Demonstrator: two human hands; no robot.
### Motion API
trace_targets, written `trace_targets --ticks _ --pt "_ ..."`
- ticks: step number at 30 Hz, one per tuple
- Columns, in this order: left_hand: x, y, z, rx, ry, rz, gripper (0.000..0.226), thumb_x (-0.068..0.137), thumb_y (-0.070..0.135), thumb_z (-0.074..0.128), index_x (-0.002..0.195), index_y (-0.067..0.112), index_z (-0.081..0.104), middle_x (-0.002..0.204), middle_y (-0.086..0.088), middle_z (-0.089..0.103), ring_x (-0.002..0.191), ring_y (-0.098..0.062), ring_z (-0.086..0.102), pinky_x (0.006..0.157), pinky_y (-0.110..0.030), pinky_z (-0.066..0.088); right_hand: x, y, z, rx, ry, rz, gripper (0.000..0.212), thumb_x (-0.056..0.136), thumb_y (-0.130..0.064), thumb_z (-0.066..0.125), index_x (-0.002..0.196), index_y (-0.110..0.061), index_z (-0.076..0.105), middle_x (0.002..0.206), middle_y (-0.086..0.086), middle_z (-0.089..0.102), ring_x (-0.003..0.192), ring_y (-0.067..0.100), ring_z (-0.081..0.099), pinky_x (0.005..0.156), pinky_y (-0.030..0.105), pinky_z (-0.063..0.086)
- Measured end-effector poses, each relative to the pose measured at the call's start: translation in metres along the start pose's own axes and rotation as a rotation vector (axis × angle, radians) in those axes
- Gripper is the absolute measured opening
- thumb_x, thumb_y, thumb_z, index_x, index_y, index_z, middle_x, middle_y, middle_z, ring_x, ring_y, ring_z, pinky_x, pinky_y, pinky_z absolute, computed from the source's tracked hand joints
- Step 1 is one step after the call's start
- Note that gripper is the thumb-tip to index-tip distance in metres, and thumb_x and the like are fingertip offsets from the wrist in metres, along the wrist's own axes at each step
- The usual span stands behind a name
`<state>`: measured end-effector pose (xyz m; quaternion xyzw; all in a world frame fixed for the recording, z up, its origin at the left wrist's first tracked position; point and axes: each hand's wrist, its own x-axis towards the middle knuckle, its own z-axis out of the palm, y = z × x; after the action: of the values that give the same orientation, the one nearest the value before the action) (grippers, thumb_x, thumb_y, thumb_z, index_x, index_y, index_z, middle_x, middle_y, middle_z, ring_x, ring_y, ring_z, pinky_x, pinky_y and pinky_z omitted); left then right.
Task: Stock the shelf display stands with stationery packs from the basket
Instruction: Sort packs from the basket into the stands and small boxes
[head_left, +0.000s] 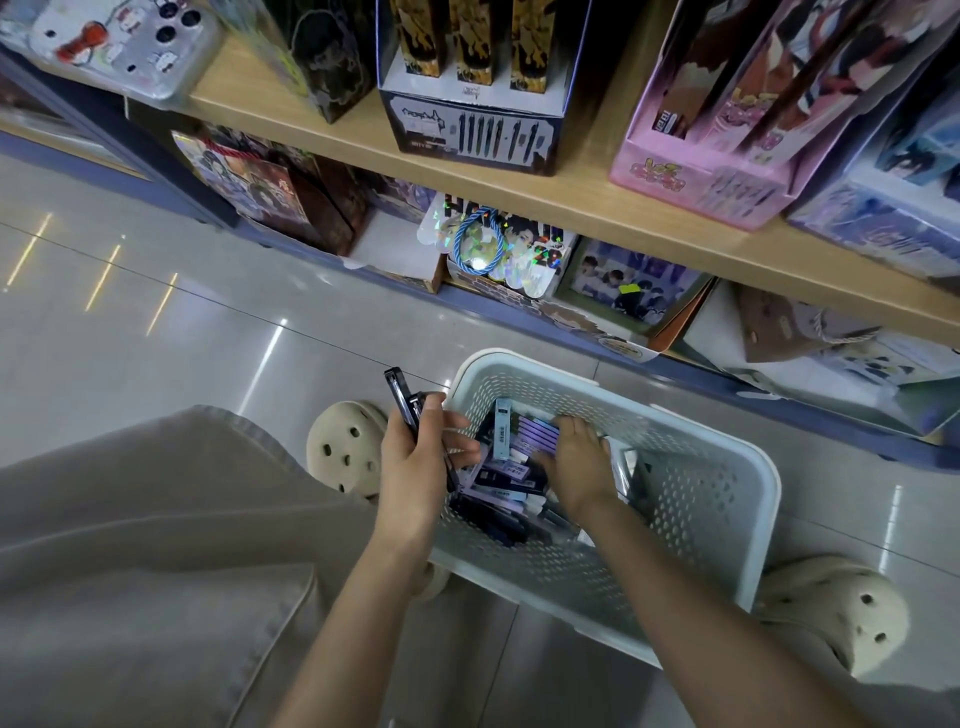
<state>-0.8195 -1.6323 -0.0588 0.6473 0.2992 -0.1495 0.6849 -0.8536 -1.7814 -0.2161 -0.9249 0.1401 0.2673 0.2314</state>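
Note:
A pale perforated plastic basket (696, 499) stands on the floor between my feet, with several purple and dark stationery packs (506, 475) lying in it. My left hand (418, 457) grips a few dark pen packs (402, 397) upright at the basket's left rim. My right hand (574, 457) reaches down into the basket, palm down, its fingers on a purple striped pack (535, 431). Whether those fingers curl round the pack is hidden. On the wooden shelf (587, 208) above stand a dark pen display stand (467, 130) and a pink display stand (711, 171).
The lower shelf holds printed gift bags (270, 187), a holographic box with a blue cord loop (480, 247) and a photo card box (631, 283). Glossy floor tiles (156, 332) spread to the left. My beige clogs (345, 447) flank the basket, and my grey trouser leg fills the lower left.

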Motion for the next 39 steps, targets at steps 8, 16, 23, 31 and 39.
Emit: trace_targets --ticks 8,16,23,31,39 --pt "-0.003 -0.003 0.002 0.062 -0.031 0.008 0.015 0.102 0.02 0.04 0.096 0.013 0.051 0.074 -0.004 0.059 0.054 -0.013 0.055 0.052 -0.019 0.049 0.004 0.006 -0.006 -0.019 -0.213 -0.005 0.051 0.097 -0.032 0.049 0.134 0.001 0.036 0.137 0.018 0.039 0.127 0.03 0.036 0.104 0.032 0.03" --pt "-0.005 -0.016 -0.001 0.149 -0.095 0.005 0.011 0.095 0.011 0.053 0.086 0.014 0.048 0.049 0.008 0.037 0.04 -0.007 0.03 0.042 -0.02 0.032 -0.008 0.008 -0.025 0.132 -0.237 0.02 0.035 0.1 -0.02 0.045 0.125 0.003 0.037 0.102 0.018 0.056 0.091 0.03 0.054 0.068 0.03 0.032" --pt "-0.014 -0.038 0.01 0.047 -0.103 -0.139 0.013 0.097 0.016 0.051 0.101 0.006 0.057 0.075 -0.005 0.065 0.065 -0.012 0.065 0.061 -0.019 0.057 -0.052 -0.007 -0.064 0.369 -0.195 -0.072 0.025 0.101 -0.026 0.039 0.116 -0.005 0.039 0.088 0.008 0.053 0.068 0.018 0.049 0.059 0.031 0.036" --pt "-0.036 -0.024 0.022 -0.027 -0.19 -0.267 0.039 0.092 0.032 0.058 0.117 0.002 0.061 0.104 -0.012 0.071 0.098 -0.027 0.066 0.094 -0.042 0.05 -0.117 -0.052 -0.102 0.477 -0.038 -0.263 0.031 0.1 -0.03 0.041 0.127 -0.015 0.039 0.101 -0.005 0.054 0.085 0.004 0.052 0.066 0.006 0.037" --pt "-0.074 0.028 0.017 -0.164 -0.334 -0.161 0.021 0.096 0.021 0.051 0.102 0.003 0.061 0.077 -0.006 0.072 0.062 -0.015 0.069 0.055 -0.025 0.054 -0.151 -0.058 -0.147 0.355 0.357 -0.302 0.025 0.1 -0.02 0.044 0.108 -0.007 0.065 0.083 -0.016 0.038 0.089 0.012 0.043 0.073 0.012 0.027"
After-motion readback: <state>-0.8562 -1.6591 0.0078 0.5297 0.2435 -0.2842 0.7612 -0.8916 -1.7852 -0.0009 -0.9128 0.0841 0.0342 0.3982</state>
